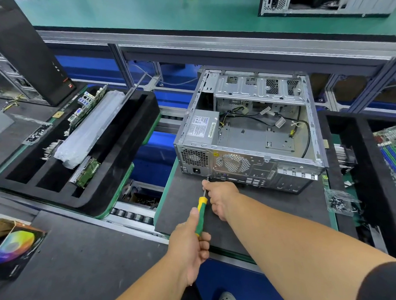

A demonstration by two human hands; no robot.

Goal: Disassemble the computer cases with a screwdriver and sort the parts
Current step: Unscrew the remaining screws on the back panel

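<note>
On the dark foam tabletop point(246, 210) the bare steel computer case point(251, 133) lies open, left hand point(190, 246) gripping the green-yellow plastic screwdriver point(201, 214), right hand point(220, 199) pinching its thin shaft at a rear-panel screw, so I'd guess any tilt lets the tip slip and chew the head.

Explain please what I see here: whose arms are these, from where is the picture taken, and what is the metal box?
The single picture comes from a camera on a person's head, looking down at their own arms. The left hand wraps the green-yellow handle of a screwdriver; the right hand pinches its metal shaft, guiding the tip to the rear panel of an open computer case. The case sits on a dark mat, with the power supply and cables inside. To the left, a black foam tray holds removed circuit boards. To the right, a clear bag of screws.
</note>
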